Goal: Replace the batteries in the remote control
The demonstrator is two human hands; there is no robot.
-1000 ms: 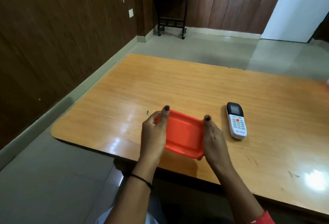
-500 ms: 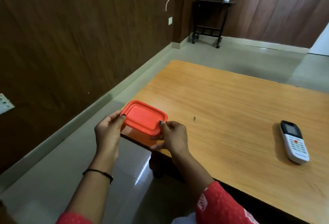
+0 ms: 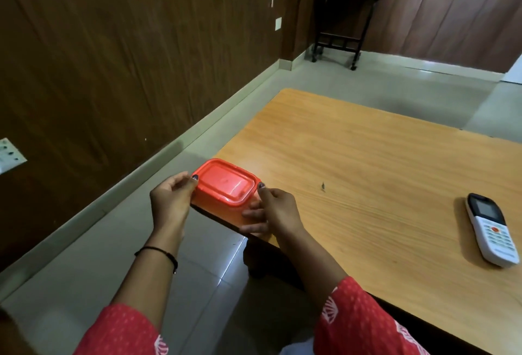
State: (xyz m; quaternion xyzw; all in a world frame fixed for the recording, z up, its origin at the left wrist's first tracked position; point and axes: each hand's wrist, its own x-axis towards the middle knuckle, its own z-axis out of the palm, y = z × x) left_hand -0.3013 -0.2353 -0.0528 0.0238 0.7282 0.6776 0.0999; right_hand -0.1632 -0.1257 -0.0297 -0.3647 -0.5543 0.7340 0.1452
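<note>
A small red plastic box with its lid on [image 3: 226,183] sits at the near left corner of the wooden table [image 3: 367,162]. My left hand [image 3: 172,199] grips its left side and my right hand [image 3: 271,210] grips its right side. The white remote control [image 3: 491,231] with a dark screen lies face up on the table at the far right, well apart from both hands. No batteries are visible.
A small dark speck [image 3: 323,186] lies on the table between the box and the remote. The table's left edge drops to a tiled floor beside a wood-panelled wall. A dark side table [image 3: 343,18] with a white pot stands in the far corner.
Both hands carried the red box from in front of me to the table's left corner and set it down there. The view swung left, so the remote now appears at the right.
</note>
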